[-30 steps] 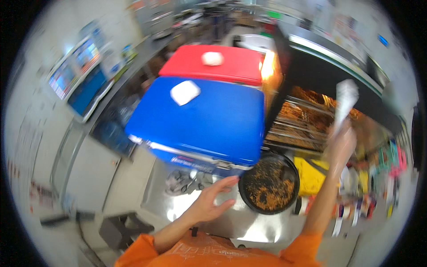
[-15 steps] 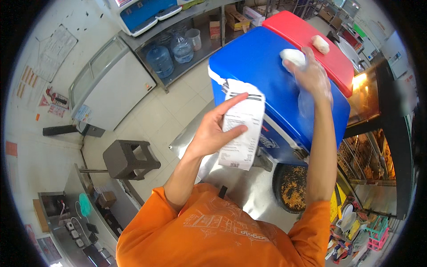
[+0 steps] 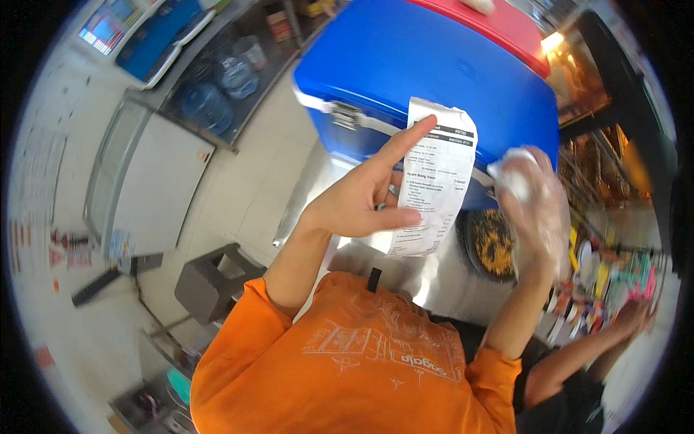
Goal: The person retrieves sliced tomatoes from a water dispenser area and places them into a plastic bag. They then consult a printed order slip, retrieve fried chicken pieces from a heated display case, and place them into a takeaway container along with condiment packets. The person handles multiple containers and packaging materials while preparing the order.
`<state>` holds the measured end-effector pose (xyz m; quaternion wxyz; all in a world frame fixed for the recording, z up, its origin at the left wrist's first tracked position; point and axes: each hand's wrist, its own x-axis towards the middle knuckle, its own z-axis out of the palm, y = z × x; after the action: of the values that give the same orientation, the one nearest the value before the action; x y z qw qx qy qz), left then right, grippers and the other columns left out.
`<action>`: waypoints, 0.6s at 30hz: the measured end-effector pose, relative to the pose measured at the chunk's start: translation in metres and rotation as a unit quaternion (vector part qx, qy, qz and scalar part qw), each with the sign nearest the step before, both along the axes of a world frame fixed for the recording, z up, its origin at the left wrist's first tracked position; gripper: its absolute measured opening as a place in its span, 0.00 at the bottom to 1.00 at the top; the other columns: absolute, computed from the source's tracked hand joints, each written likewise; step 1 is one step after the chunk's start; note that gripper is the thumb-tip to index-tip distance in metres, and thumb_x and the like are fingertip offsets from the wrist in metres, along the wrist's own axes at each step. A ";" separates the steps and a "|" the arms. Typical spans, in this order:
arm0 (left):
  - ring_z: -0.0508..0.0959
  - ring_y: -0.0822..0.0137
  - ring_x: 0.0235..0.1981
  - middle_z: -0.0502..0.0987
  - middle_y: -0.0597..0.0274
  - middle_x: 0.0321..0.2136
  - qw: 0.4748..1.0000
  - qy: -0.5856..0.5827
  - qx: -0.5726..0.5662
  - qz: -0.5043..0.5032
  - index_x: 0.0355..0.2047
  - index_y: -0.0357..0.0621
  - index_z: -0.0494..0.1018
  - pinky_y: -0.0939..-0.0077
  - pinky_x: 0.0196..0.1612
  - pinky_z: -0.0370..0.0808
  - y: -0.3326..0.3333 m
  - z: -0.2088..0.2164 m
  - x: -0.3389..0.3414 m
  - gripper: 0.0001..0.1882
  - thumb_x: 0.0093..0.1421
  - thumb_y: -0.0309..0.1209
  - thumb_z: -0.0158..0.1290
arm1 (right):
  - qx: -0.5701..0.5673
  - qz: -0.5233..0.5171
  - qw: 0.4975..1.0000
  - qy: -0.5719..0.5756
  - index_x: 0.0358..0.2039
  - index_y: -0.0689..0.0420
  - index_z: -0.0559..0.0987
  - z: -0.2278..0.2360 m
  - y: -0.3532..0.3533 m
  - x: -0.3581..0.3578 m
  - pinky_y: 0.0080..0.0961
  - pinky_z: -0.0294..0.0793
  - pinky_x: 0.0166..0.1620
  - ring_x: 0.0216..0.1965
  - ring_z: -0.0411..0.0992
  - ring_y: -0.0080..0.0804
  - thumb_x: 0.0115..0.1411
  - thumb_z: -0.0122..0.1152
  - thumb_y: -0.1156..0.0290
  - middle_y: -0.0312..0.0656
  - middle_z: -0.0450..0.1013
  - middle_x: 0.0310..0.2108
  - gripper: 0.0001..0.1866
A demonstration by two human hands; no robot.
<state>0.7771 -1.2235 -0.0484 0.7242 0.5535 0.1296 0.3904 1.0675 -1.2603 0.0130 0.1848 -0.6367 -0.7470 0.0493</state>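
Note:
My left hand [image 3: 354, 195] grips a long white printed receipt [image 3: 437, 170], its index finger and thumb lying across the paper's face and the other fingers behind. On the right, my right hand [image 3: 541, 210] wears a clear plastic glove. Its fingers are closed around a small white bundle [image 3: 516, 184], whose contents I cannot make out. Both hands are in front of a big blue cooler box [image 3: 426, 58] with its lid down; the receipt covers part of its front edge. Another pale bundle [image 3: 478, 6] rests on the red lid [image 3: 502, 29] behind, cut by the picture's top.
A round black pan [image 3: 493, 246] with orange-brown crumbs sits on the steel table [image 3: 361, 259]. At lower right another person's arm [image 3: 578, 362] reaches in. A lit glass cabinet [image 3: 578, 79] stands right; a grey stool [image 3: 210, 286] and white chest freezer [image 3: 163, 184] are left.
My right hand has lifted the white bundle off the blue lid and drawn it back toward me. The receipt is still in my left hand. The view has shifted, and another person's arm has appeared.

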 end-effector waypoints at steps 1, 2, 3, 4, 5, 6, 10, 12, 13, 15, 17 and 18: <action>0.67 0.64 0.63 0.49 0.52 0.73 0.999 -0.026 -0.010 -0.024 0.75 0.43 0.42 0.74 0.53 0.74 0.002 -0.004 0.012 0.50 0.59 0.30 0.58 | 0.022 -0.030 0.993 0.108 0.57 0.53 0.75 -0.009 -0.034 0.014 0.40 0.75 0.51 0.49 0.75 0.45 0.48 0.71 0.52 0.49 0.72 0.56 0.36; 0.68 0.66 0.62 0.48 0.52 0.73 0.998 -0.039 -0.015 -0.038 0.75 0.43 0.42 0.77 0.49 0.76 0.004 -0.007 0.024 0.47 0.62 0.36 0.54 | 0.098 -0.023 0.973 0.209 0.63 0.54 0.71 -0.026 -0.070 0.025 0.38 0.75 0.50 0.50 0.74 0.42 0.47 0.73 0.50 0.48 0.70 0.58 0.44; 0.70 0.67 0.60 0.48 0.53 0.74 0.996 -0.041 0.005 -0.077 0.75 0.42 0.42 0.81 0.44 0.78 0.006 -0.012 0.037 0.45 0.66 0.43 0.51 | 0.004 -0.106 0.875 0.472 0.69 0.60 0.60 -0.047 -0.114 0.028 0.34 0.75 0.50 0.52 0.72 0.38 0.43 0.76 0.47 0.48 0.66 0.61 0.57; 0.70 0.68 0.60 0.49 0.53 0.73 0.993 -0.046 -0.017 -0.105 0.75 0.42 0.42 0.81 0.44 0.78 0.005 -0.015 0.050 0.45 0.67 0.46 0.49 | -0.015 -0.148 0.789 0.596 0.70 0.59 0.59 -0.072 -0.150 0.028 0.32 0.76 0.51 0.53 0.72 0.39 0.41 0.77 0.45 0.49 0.66 0.61 0.60; 0.71 0.70 0.57 0.49 0.53 0.73 0.988 -0.053 -0.046 -0.136 0.75 0.42 0.42 0.82 0.42 0.77 0.004 -0.018 0.063 0.45 0.67 0.49 0.48 | -0.012 -0.187 0.673 0.716 0.68 0.57 0.62 -0.103 -0.182 0.025 0.31 0.79 0.50 0.53 0.72 0.40 0.39 0.78 0.48 0.49 0.67 0.59 0.58; 0.72 0.71 0.55 0.50 0.54 0.73 0.985 -0.044 -0.040 -0.160 0.75 0.42 0.42 0.82 0.41 0.77 0.002 -0.021 0.076 0.45 0.68 0.52 0.46 | 0.045 -0.243 0.498 0.831 0.65 0.54 0.66 -0.137 -0.210 0.019 0.37 0.81 0.46 0.53 0.73 0.46 0.40 0.78 0.48 0.50 0.69 0.57 0.53; 0.73 0.75 0.50 0.51 0.55 0.73 0.973 -0.019 -0.034 -0.229 0.75 0.43 0.43 0.83 0.37 0.76 -0.017 -0.028 0.134 0.48 0.67 0.60 0.45 | 0.041 -0.325 0.265 0.907 0.58 0.53 0.72 -0.227 -0.325 -0.002 0.36 0.81 0.36 0.43 0.75 0.48 0.61 0.53 0.35 0.49 0.73 0.45 0.37; 0.74 0.75 0.49 0.52 0.56 0.73 0.970 -0.002 -0.038 -0.241 0.75 0.43 0.43 0.83 0.37 0.76 -0.034 -0.027 0.159 0.50 0.66 0.64 0.44 | 0.068 -0.319 0.293 0.899 0.58 0.54 0.71 -0.248 -0.356 -0.002 0.32 0.81 0.35 0.40 0.75 0.45 0.63 0.52 0.34 0.48 0.74 0.41 0.38; 0.74 0.75 0.49 0.52 0.56 0.72 0.968 0.005 -0.038 -0.247 0.75 0.43 0.43 0.83 0.37 0.76 -0.042 -0.027 0.171 0.51 0.66 0.65 0.44 | 0.103 -0.360 0.300 0.877 0.58 0.54 0.71 -0.255 -0.366 0.001 0.30 0.81 0.35 0.39 0.75 0.44 0.63 0.52 0.33 0.48 0.75 0.40 0.38; 0.75 0.75 0.48 0.54 0.56 0.72 0.964 0.024 -0.045 -0.260 0.75 0.43 0.43 0.84 0.36 0.76 -0.058 -0.026 0.192 0.50 0.67 0.64 0.42 | 0.141 -0.342 0.252 0.894 0.59 0.56 0.71 -0.260 -0.374 0.015 0.31 0.82 0.37 0.38 0.75 0.44 0.64 0.53 0.34 0.47 0.75 0.38 0.38; 0.76 0.75 0.47 0.56 0.56 0.71 0.963 -0.017 -0.060 -0.263 0.75 0.43 0.42 0.86 0.35 0.76 -0.073 -0.026 0.209 0.47 0.69 0.61 0.41 | 0.148 -0.212 0.130 0.957 0.59 0.57 0.71 -0.263 -0.375 0.033 0.37 0.82 0.41 0.40 0.75 0.45 0.64 0.54 0.35 0.47 0.75 0.38 0.38; 0.77 0.74 0.47 0.57 0.56 0.70 0.962 -0.026 -0.066 -0.264 0.75 0.43 0.42 0.86 0.34 0.76 -0.081 -0.025 0.222 0.46 0.70 0.60 0.41 | 0.170 -0.196 0.081 0.962 0.59 0.57 0.71 -0.264 -0.377 0.044 0.45 0.82 0.43 0.43 0.75 0.46 0.62 0.57 0.35 0.47 0.74 0.40 0.39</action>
<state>0.9987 -1.3045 -0.0739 0.8396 0.5087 -0.0142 0.1899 1.1111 -1.6372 -0.2508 0.8519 -0.1193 0.2337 0.4532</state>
